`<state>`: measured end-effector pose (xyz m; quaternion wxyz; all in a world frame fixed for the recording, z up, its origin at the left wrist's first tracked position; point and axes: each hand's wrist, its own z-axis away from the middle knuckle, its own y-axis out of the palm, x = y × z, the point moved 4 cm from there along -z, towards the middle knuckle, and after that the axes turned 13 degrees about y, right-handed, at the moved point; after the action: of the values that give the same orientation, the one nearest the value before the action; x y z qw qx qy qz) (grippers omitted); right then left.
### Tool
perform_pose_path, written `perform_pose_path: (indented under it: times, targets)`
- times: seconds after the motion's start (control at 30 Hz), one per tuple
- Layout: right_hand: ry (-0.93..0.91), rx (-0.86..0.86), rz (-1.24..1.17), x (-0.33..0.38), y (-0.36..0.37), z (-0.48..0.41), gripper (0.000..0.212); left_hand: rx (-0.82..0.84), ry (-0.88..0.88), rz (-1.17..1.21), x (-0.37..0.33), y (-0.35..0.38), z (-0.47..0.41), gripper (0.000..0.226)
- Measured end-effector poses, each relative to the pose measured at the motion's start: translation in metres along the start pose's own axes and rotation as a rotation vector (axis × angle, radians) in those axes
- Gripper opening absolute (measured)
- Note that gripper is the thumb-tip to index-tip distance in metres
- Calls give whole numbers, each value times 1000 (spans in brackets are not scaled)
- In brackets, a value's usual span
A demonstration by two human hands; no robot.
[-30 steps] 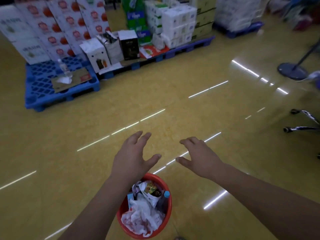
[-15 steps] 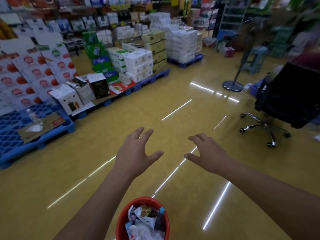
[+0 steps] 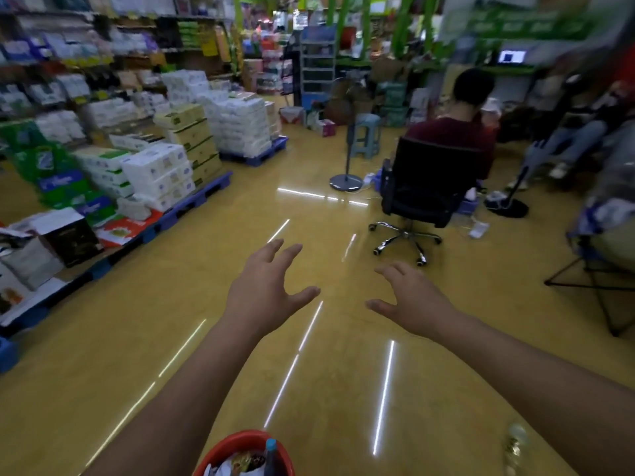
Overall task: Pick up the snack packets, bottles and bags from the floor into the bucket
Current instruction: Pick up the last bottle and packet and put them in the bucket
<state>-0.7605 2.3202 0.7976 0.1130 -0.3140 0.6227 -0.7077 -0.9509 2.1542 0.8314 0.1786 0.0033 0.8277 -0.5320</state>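
A red bucket (image 3: pixel 237 443) shows at the bottom edge, cut off by the frame. Inside it I see snack packets (image 3: pixel 245 462) and a bottle with a blue cap (image 3: pixel 270 451). My left hand (image 3: pixel 266 290) is stretched forward above the yellow floor, fingers spread and relaxed, holding nothing. My right hand (image 3: pixel 410 298) is held out beside it, fingers loosely bent, also empty. Both hands are well ahead of and above the bucket. A blurred clear bottle-like object (image 3: pixel 514 441) lies on the floor at the lower right, beside my right forearm.
Blue pallets (image 3: pixel 192 204) stacked with boxes and tissue packs line the left side. A person sits on a black wheeled office chair (image 3: pixel 417 197) ahead right. A fan stand (image 3: pixel 346 182), a stool (image 3: pixel 367 134) and a folding frame (image 3: pixel 591 276) stand farther right.
The view has tilted up and turned right, bringing the seated person and shop shelves into sight. The bucket has slid to the bottom edge. Both hands stay outstretched and empty.
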Motion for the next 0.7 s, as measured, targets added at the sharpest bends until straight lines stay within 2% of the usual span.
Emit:
perform_pose_path:
  times: [0.7]
  targets:
    - [421, -154, 38, -259, -101, 152, 75, 129, 384, 110, -255, 89, -46, 81]
